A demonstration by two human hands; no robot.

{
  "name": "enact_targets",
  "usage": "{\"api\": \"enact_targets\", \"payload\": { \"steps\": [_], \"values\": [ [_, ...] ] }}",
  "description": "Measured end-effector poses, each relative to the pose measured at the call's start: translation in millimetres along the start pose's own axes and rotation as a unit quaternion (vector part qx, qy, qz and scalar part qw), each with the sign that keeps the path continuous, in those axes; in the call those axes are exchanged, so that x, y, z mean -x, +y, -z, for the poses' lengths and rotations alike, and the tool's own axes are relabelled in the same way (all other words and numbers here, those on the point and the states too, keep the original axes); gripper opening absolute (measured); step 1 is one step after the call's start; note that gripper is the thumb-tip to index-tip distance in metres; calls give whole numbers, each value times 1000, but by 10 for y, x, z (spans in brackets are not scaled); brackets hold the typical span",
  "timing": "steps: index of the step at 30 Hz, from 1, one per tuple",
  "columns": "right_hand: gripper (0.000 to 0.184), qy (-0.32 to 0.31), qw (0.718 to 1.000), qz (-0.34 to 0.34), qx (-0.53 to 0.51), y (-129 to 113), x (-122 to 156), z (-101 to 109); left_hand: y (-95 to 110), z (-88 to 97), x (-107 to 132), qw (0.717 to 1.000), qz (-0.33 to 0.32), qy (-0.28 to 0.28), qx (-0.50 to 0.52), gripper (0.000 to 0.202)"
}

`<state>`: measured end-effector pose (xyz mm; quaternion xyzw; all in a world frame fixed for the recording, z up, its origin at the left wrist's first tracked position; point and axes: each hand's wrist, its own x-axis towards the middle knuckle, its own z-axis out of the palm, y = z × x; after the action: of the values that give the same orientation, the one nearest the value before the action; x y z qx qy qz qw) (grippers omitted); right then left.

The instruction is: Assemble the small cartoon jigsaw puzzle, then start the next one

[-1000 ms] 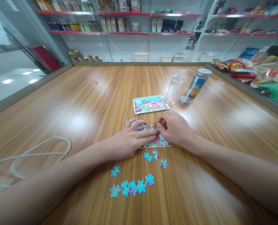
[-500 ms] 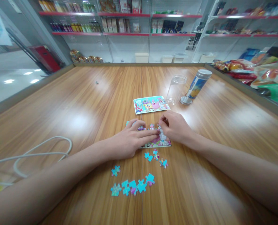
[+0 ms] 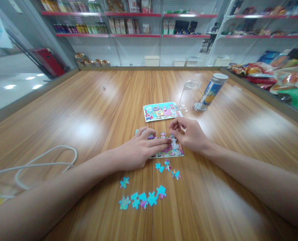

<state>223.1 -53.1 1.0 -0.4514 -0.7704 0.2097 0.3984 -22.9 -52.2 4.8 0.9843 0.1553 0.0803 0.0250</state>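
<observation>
A partly assembled jigsaw puzzle [image 3: 175, 152] with cartoon figures lies on the wooden table, much of it covered by my hands. Across it rests my left hand [image 3: 141, 147], open and palm down, its long fingers stretched to the right over the pieces. At the puzzle's upper right edge, my right hand [image 3: 188, 134] has thumb and fingertips bent together on a small puzzle piece [image 3: 172, 136], which they partly hide. Several loose pieces lie nearer me, among them a plain blue piece [image 3: 159, 167] and a blue-and-pink piece [image 3: 143, 200]. Just beyond the puzzle is the picture card [image 3: 162, 111].
A clear jar [image 3: 189, 93], a metal lid [image 3: 199, 107] and a blue can [image 3: 213, 89] stand behind the card to the right. On the left a white cable [image 3: 48, 164] is looped. Snack bags [image 3: 259, 72] lie past the table's right edge.
My right hand's fingers have shifted slightly upward and loosened a little at the puzzle's upper right edge. My left hand stays in place on the puzzle.
</observation>
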Motion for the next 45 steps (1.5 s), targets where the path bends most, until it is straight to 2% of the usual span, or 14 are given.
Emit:
{"api": "enact_targets", "payload": {
  "steps": [4, 7, 11, 13, 18, 24, 32, 35, 39, 45],
  "values": [
    [12, 14, 998, 55, 14, -18, -10, 18, 2, 10, -1, 1000, 2, -2, 2, 64],
    [10, 40, 999, 26, 20, 14, -25, 25, -3, 8, -1, 1000, 2, 2, 8, 68],
    [13, 37, 999, 4, 4, 46, -27, 58, -9, -4, 6, 1000, 2, 4, 20, 74],
    [12, 13, 1000, 13, -13, 22, -10, 72, -11, -9, 11, 1000, 3, 2, 22, 76],
    [8, -114, 990, 33, -81, -107, 74, 65, -15, 4, 17, 1000, 6, 4, 23, 71],
    [10, -180, 974, 84, -106, -181, 132, 83, -24, 22, 23, 999, 11, -6, 45, 73],
    [15, -176, 972, 151, -33, -175, 115, 145, -27, 7, 35, 999, 11, 7, 52, 71],
    [12, -240, 953, 187, 8, -218, 132, 160, -28, 15, 30, 998, 12, 3, 56, 70],
    [22, -325, 920, 193, 102, -354, 167, 165, -39, 3, 35, 998, 11, 1, 61, 73],
    [15, -356, 910, 163, 141, -504, 155, 176, -44, -5, 36, 997, 10, 9, 71, 74]
  ]
}}
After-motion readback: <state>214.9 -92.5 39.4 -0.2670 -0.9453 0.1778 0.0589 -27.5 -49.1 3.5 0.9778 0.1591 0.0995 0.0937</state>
